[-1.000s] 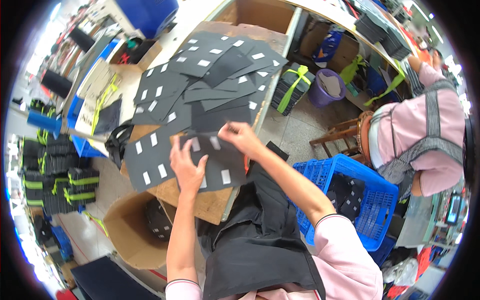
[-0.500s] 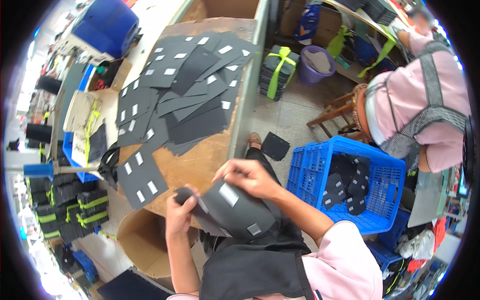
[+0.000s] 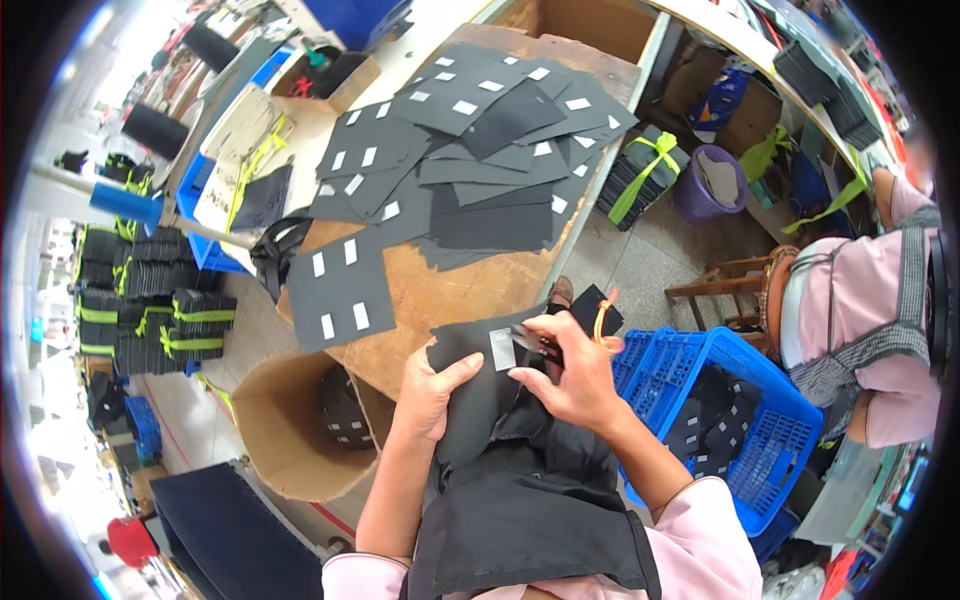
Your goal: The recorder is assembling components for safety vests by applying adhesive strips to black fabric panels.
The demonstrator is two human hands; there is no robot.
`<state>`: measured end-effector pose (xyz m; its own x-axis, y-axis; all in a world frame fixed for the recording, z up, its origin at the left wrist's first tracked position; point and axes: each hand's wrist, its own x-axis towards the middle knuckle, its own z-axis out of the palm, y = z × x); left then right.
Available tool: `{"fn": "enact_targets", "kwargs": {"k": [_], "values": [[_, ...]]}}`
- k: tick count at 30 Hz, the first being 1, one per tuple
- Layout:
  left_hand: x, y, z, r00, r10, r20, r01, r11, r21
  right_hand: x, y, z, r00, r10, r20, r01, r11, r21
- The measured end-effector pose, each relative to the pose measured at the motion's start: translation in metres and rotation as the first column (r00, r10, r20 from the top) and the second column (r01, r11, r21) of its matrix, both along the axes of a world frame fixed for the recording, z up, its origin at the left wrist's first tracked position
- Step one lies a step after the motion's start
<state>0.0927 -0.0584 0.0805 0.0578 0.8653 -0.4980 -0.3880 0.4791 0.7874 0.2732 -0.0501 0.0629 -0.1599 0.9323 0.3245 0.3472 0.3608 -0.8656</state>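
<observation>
My left hand grips a black sheet panel by its edge, thumb on top, above my lap. A whitish rectangular patch on the panel faces up beside that thumb. Closed around a pair of small thread snips, my right hand has their metal tip at the patch's right edge. An orange loop shows by its fingers. Beyond my hands, a loose pile of black panels with white patches covers much of the wooden table. One separate panel lies at its near left corner.
A cardboard box stands below the table's left corner, black pieces inside. At right, a blue crate holds more patched pieces. A strapped black stack and a purple bin stand on the floor. Another person sits far right.
My right hand now holds the snips against the patch. The panel has been turned in my left hand and moved right. The view has shifted, so the table appears farther right.
</observation>
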Motion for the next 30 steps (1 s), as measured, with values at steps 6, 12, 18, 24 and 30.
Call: {"fn": "enact_targets", "kwargs": {"k": [6, 12, 18, 24, 30], "values": [[-0.012, -0.013, 0.0, 0.992, -0.024, 0.127, 0.03, 0.999, -0.044, -0.002, -0.008, 0.0, 0.983, 0.068, 0.17, -0.075, 0.996, 0.037], [-0.013, -0.02, -0.004, 0.958, -0.086, 0.274, 0.085, 0.996, 0.017, -0.007, -0.01, -0.006, 0.981, 0.056, 0.187, -0.081, 0.988, 0.129], [-0.014, -0.022, 0.0, 0.987, -0.026, 0.162, 0.034, 0.998, -0.046, -0.005, -0.028, 0.005, 0.991, -0.001, 0.135, -0.016, 0.992, 0.122], [-0.013, -0.026, 0.003, 0.983, -0.014, 0.184, 0.024, 0.999, -0.047, -0.014, -0.021, 0.008, 0.975, -0.025, 0.221, -0.033, 0.967, 0.254], [-0.016, -0.029, 0.004, 0.977, 0.012, 0.215, 0.005, 0.997, -0.081, -0.011, -0.022, 0.005, 0.988, 0.011, 0.157, -0.055, 0.96, 0.274]]}}
